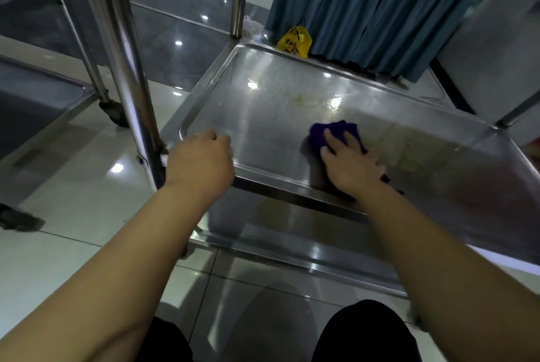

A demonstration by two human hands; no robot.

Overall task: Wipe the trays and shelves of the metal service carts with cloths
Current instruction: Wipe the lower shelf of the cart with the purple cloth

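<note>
A steel cart's middle shelf tray (pixel 263 75) fills the centre of the view, with yellowish stains and wet streaks on its surface. My right hand (pixel 350 163) lies flat with spread fingers on a purple cloth (pixel 333 130), pressing it onto the tray near the front edge. My left hand (pixel 201 160) curls over the tray's front left rim beside the cart's upright post (pixel 128 69). A lower shelf (pixel 292 247) shows beneath the tray.
A second steel cart (pixel 43 98) with a caster (pixel 114 111) stands to the left on the glossy tiled floor. A yellow bag (pixel 293 43) and a blue curtain (pixel 365 5) sit behind the tray. My knees (pixel 365 332) are at the bottom.
</note>
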